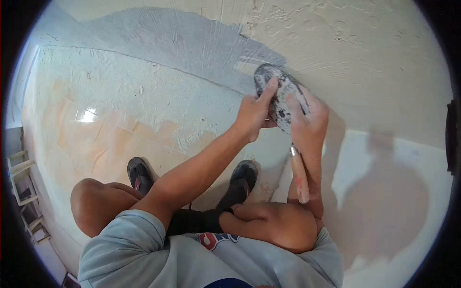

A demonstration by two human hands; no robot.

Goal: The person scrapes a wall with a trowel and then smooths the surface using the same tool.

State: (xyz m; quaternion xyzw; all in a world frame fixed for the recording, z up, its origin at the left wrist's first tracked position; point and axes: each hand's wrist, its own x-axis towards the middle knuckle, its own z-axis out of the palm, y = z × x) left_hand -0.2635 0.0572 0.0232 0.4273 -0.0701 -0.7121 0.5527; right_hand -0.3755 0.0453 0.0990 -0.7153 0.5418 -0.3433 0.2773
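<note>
A dark, flat, oval pad (283, 91), shaped like a shoe sole and smeared with white residue, is held up against the lower wall (355, 81). My left hand (254, 113) grips its left edge, the thumb lying across its face. On the opposite edge, my right hand (309, 115) is closed round it with the thumb pressed on the front. A wooden tool handle (299, 180) with a metal ferrule juts down from below my right hand. The rest of that tool is hidden, so its kind cannot be made out.
Above the pad, a grey patch (182, 36) borders rough cream coating on the wall. Pale, blotchy floor (110, 105) spreads left, with my dark shoes (244, 175) on it. A ladder-like frame (21, 177) stands at the far left. My shadow falls at right.
</note>
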